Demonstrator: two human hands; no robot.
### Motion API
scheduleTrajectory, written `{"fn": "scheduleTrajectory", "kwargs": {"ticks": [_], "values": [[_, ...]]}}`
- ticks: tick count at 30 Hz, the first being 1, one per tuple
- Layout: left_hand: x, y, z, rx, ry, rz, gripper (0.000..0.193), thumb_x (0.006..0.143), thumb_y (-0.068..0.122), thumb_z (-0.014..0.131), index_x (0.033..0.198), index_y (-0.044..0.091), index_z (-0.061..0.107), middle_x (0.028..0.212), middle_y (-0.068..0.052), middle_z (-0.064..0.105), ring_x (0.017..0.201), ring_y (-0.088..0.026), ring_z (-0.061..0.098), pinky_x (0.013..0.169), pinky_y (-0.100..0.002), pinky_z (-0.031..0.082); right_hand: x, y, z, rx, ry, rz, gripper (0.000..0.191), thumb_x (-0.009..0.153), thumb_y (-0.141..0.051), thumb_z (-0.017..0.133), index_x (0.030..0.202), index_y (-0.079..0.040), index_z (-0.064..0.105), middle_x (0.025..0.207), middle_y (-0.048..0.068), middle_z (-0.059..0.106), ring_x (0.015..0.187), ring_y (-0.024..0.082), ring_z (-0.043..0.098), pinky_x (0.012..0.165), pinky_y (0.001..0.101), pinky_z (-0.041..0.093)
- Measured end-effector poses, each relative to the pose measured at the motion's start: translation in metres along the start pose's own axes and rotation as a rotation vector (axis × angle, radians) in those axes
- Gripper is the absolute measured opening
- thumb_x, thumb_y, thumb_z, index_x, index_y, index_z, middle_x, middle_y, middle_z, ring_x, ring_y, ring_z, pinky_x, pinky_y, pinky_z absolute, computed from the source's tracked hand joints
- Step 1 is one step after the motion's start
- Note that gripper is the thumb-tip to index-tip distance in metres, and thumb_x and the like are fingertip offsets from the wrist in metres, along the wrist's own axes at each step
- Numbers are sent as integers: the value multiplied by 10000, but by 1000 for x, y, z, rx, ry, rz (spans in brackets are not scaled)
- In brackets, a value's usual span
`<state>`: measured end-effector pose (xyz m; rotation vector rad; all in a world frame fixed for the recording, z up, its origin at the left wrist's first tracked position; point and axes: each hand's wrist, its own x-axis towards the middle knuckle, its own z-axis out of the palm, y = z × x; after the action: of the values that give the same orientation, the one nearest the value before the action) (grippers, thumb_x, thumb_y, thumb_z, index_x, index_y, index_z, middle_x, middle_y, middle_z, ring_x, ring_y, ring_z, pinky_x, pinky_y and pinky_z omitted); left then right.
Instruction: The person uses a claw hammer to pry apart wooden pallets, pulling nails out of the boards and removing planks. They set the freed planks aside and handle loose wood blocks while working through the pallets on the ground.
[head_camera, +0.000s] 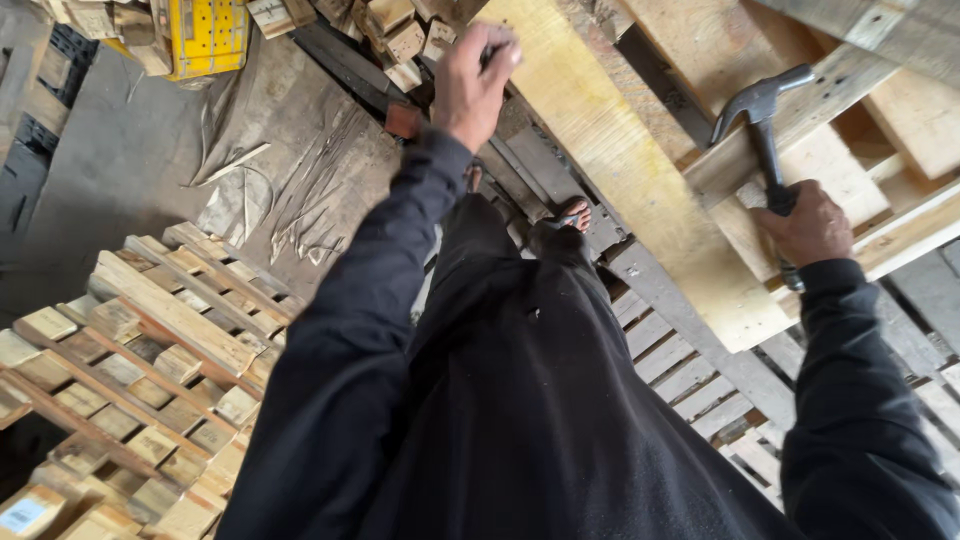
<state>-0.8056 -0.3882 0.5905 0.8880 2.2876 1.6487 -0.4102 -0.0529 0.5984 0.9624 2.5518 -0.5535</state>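
Claw hammer (764, 120) held upright over the pale board (640, 170) of the pallet (700, 360), steel head up, near the board's right edge and close under a crossing plank (800, 125). Gripped low on the dark handle by the right hand (808, 228), fingers wrapped fully around it, handle end hidden behind the fist. Left hand (472, 85) clenched at the far left edge of the same board, pinching something small and dark; too small to make out. Well apart from the hammer, across the board's width. Below, one bare foot (573, 212) on grey slats, legs mostly covered by dark clothing. Off to the left, stacked block pallets (140, 370) and a yellow crate (205, 35), cut off by the top edge.
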Motion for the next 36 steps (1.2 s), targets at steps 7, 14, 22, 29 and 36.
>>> {"fn": "scheduleTrajectory", "kwargs": {"ticks": [7, 14, 22, 29, 36], "values": [[64, -32, -7, 158, -418, 260, 175, 1058, 246, 682, 994, 84, 697, 860, -49, 714, 727, -174, 664, 700, -351, 585, -29, -28, -36, 194, 279, -6, 305, 970, -239, 745, 1029, 49, 663, 952, 169, 719, 833, 252, 708, 781, 384, 574], [64, -65, 3, -230, -658, 347, 221, 1077, 235, 652, 1038, 18, 669, 893, -77, 713, 783, -195, 693, 731, -327, 603, -168, -265, -19, 1144, 431, 32, 408, 1093, -192, 739, 1367, 27, 530, 1061, 108, 678, 897, 152, 703, 845, 294, 610], [66, -55, -2, -241, -763, 441, 131, 1022, 160, 726, 1017, 37, 682, 863, -122, 695, 768, -249, 701, 714, -369, 560, -179, -471, 114, 1496, 438, 484, 221, 1075, -241, 576, 1122, -34, 515, 773, 30, 592, 560, 103, 567, 498, 255, 481], [62, -50, -4, -270, -685, 559, 111, 979, 140, 756, 1009, 59, 686, 902, -83, 729, 795, -232, 721, 720, -342, 584, -186, -483, 113, 1424, 461, 462, 289, 1060, -275, 631, 1101, -39, 470, 722, 13, 555, 518, 100, 534, 454, 260, 459], [61, -55, -4, -196, -700, 584, 100, 996, 188, 747, 1039, 108, 704, 928, -53, 729, 819, -225, 715, 728, -348, 579, -170, -482, 78, 1380, 612, 176, 337, 1125, -327, 627, 1178, -35, 467, 806, 8, 557, 622, 90, 542, 566, 253, 475]]}}
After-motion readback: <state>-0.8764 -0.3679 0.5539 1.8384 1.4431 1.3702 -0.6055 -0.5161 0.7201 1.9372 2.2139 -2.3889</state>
